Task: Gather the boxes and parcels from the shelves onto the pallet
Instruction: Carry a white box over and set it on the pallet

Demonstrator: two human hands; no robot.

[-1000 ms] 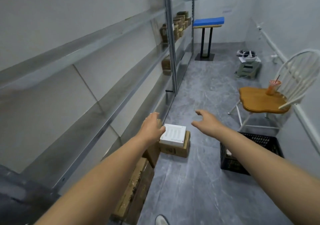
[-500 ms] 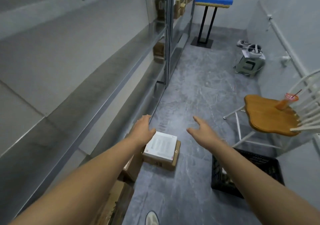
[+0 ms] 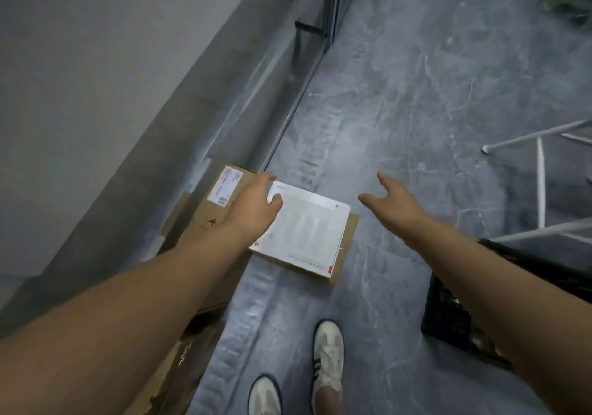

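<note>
Narrow aisle, grey marbled floor point(image 3: 400, 110), metal shelving point(image 3: 243, 88) along the left edge with a white wall behind it; the low shelf runs bare in this view. On the floor by the shelf foot sits a flat white box point(image 3: 307, 229) lying on top of a brown carton point(image 3: 351, 227), whose cardboard shows only along the white box's right and near edges. A second labelled carton point(image 3: 205, 219) lies just beside them to the left, against the shelving. Left hand point(image 3: 253, 209) is over the white box's far-left corner, fingers relaxed and fairly wide, thumb on or just above the lid; contact can't be told, and there is no grip yet. Right hand point(image 3: 397, 203) is spread wide, palm inward, off the box's right edge, apart from it and holding nothing. Black crate point(image 3: 448, 312) is near the right forearm, white chair legs point(image 3: 540, 184) beyond it, and white shoes point(image 3: 328, 350) stand just short of the stack. No pallet is in view. Likely step: closing both hands on the stack. Risks: the white box looks loose on the carton, so lifting from the lower one with any tilt could slide it off. A corner-only left grip may let it twist. The right elbow could clip the crate or chair on the turn. The labelled carton sits tight alongside and may snag the left fingers.
</note>
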